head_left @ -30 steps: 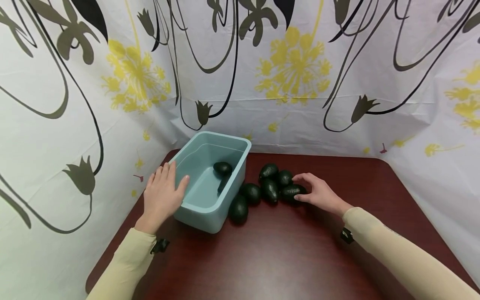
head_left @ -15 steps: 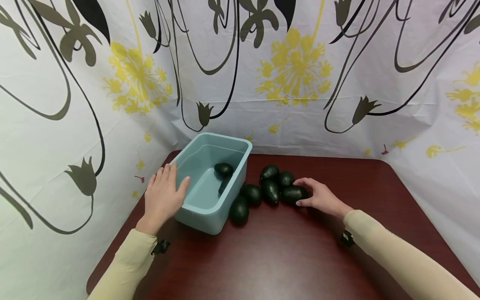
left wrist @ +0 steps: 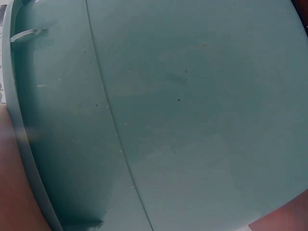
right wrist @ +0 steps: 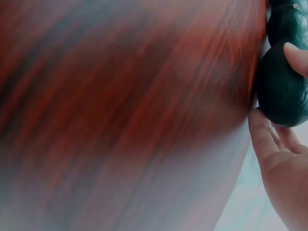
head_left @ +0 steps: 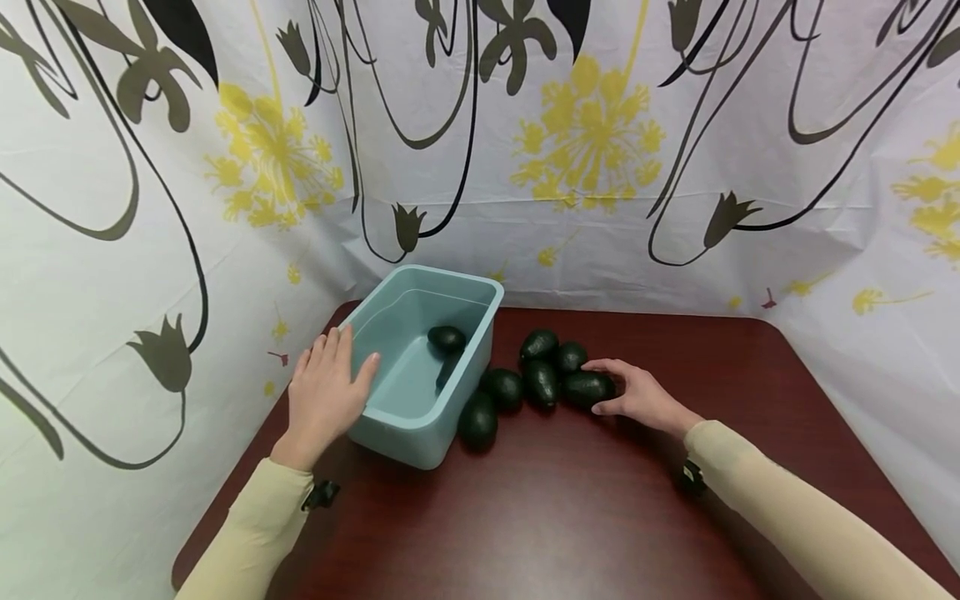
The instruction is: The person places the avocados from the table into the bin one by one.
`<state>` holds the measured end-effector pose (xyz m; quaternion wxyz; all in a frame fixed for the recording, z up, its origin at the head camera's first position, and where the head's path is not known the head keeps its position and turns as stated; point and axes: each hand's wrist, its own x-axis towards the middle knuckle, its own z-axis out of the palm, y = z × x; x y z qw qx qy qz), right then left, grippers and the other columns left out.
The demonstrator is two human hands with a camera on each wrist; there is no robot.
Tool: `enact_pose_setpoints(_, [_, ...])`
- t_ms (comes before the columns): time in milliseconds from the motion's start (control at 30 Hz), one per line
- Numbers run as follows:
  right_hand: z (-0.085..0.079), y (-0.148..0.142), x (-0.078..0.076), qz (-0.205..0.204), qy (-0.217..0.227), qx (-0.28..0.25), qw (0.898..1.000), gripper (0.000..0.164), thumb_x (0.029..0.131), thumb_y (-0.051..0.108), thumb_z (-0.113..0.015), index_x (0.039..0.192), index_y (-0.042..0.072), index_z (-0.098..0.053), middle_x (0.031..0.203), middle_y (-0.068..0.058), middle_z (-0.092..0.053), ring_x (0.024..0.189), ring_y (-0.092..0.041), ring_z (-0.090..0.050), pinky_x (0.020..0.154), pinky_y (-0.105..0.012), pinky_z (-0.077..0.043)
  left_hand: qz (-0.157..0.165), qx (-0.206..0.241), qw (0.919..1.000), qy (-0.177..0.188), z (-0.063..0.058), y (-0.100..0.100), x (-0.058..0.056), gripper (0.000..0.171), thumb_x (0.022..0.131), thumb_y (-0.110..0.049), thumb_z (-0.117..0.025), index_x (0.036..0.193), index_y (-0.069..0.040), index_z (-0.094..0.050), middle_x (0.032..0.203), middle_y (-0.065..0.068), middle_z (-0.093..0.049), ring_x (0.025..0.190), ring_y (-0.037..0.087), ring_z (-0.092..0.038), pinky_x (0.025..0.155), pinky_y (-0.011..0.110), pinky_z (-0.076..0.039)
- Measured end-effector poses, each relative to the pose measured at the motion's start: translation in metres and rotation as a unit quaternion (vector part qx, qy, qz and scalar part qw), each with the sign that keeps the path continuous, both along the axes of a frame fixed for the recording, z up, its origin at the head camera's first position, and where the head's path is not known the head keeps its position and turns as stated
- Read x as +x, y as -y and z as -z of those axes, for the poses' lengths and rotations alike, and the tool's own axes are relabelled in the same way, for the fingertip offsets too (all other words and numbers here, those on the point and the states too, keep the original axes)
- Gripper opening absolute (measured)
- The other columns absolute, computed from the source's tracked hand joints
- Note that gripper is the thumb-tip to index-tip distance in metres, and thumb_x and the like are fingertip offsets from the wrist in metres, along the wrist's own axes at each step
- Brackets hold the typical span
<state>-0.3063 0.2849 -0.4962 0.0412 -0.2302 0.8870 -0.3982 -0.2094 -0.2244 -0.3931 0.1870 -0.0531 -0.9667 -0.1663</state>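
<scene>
My right hand is at the nearest dark green avocado, its thumb at the near side and its fingers at the far side. In the right wrist view that avocado lies between thumb and fingertips, with another avocado behind it. My left hand rests over the left rim of a light blue plastic bin, fingers straight and thumb spread inward. The bin's wall fills most of the left wrist view. Inside the bin, two avocados lie against the right wall.
Several more avocados sit in a cluster left of my right hand. Among them, one avocado lies close beside the bin's right side. Everything stands on a dark red-brown table, with a flower-printed cloth hanging behind it and to the sides.
My right thumb has shifted a little toward the near side of the avocado, and the hand sits slightly lower around it. My left hand and the bin stay in place.
</scene>
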Motion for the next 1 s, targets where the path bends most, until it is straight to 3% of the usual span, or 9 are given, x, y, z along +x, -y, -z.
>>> enact_pose_setpoints(533, [-0.003, 0.004, 0.0, 0.05, 0.008, -0.005, 0.999, 0.065, 0.075, 0.033, -0.091, 0.132, 0.036, -0.059, 0.134, 0.004, -0.057, 0.12, -0.023, -0.058, 0.091, -0.045, -0.05, 0.002, -0.001, 1.0, -0.005, 0.001, 0.001, -0.001, 0.08, 0.104, -0.058, -0.037, 0.158, 0.001, -0.027, 0.159, 0.027, -0.029, 0.146, 0.045, -0.024, 0.117, 0.06, -0.015])
enact_pose_setpoints(767, [-0.012, 0.003, 0.002, 0.042, 0.003, -0.021, 0.999, 0.068, 0.079, 0.034, -0.088, 0.14, 0.03, -0.057, 0.141, -0.001, -0.053, 0.117, -0.029, -0.062, 0.09, -0.045, -0.054, 0.0, -0.002, 1.0, -0.004, 0.002, 0.001, -0.001, 0.081, 0.104, -0.059, -0.037, 0.158, 0.0, -0.027, 0.159, 0.027, -0.029, 0.146, 0.045, -0.023, 0.117, 0.06, -0.015])
enact_pose_setpoints(1000, [-0.02, 0.002, 0.002, 0.051, 0.004, -0.049, 0.997, 0.071, 0.079, 0.041, -0.087, 0.142, 0.032, -0.056, 0.135, 0.003, -0.057, 0.109, -0.02, -0.066, 0.082, -0.037, -0.056, 0.0, -0.002, 1.0, -0.007, 0.003, 0.001, -0.001, 0.081, 0.104, -0.059, -0.037, 0.158, 0.001, -0.027, 0.159, 0.027, -0.029, 0.146, 0.045, -0.024, 0.117, 0.06, -0.016])
